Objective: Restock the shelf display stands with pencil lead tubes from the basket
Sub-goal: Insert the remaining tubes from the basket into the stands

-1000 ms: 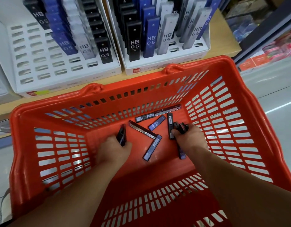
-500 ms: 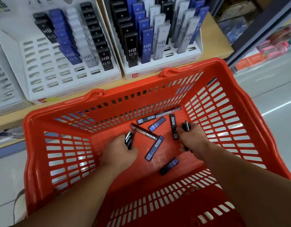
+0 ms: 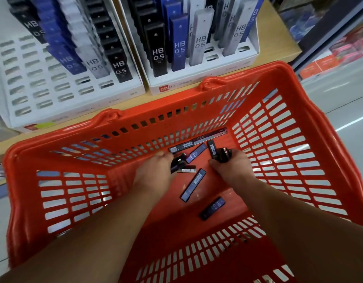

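Reaches with both hands to the floor of the red basket (image 3: pixel 23 190), close to its far wall. Grips dark pencil lead tubes (image 3: pixel 179 162) in the left hand (image 3: pixel 154 173), fingers curled round them; clutches a thicker bunch of black tubes (image 3: pixel 224 155) in the right hand (image 3: pixel 232 167) the same way. Has brought the left hand up from mid-floor toward the far wall within the last second, nearer the right hand, and seems to have added to its catch. Has uncovered a dark blue tube (image 3: pixel 213 208), now lying free toward the near wall, where the right hand half hid it before. Leaves several more loose: a blue tube (image 3: pixel 193 184) mid-floor, a barcoded tube (image 3: pixel 187 170) just under the left hand's tubes, and further tubes (image 3: pixel 197 153) along the far wall. Suggests gathering is well along but unfinished. Shows empty slots in the left display stand (image 3: pixel 44 84) and a few at the front of the right display stand (image 3: pixel 227 67) beyond the far rim; nothing from these handfuls slotted yet
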